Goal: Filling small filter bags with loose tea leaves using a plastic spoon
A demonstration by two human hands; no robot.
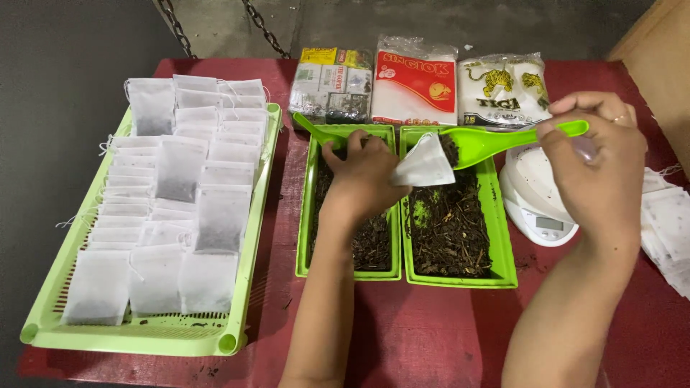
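- The left hand [363, 176] pinches a small white filter bag [424, 164] by one edge, holding it up with its mouth toward the scoop
- The right hand [600, 162] closes its fingers on the handle of a green scoop [496, 140]; the scoop's bowl sits at the bag's upper edge, with dark loose tea in it
- Under the left hand lies a green tray [305, 237] of dark dried leaves, with a second green scoop [316, 131] resting at its far end, just beyond the fingers
- Between the two hands, below the bag and scoop, stands a second green tray [503, 276] holding coarser dark leaves and stems
- Just below the right hand sits a white kitchen scale [535, 197], partly hidden by the wrist
- To the right of the right forearm lies a stack of empty white bags [668, 230]
- Well to the left of the left arm, a large pale green slotted tray [251, 237] holds rows of filled bags [180, 187] with strings, overlapping each other
- Beyond both hands, at the far edge of the red table [417, 330], three packets [417, 82] stand side by side: one multicoloured, one red and white, one white with yellow figures
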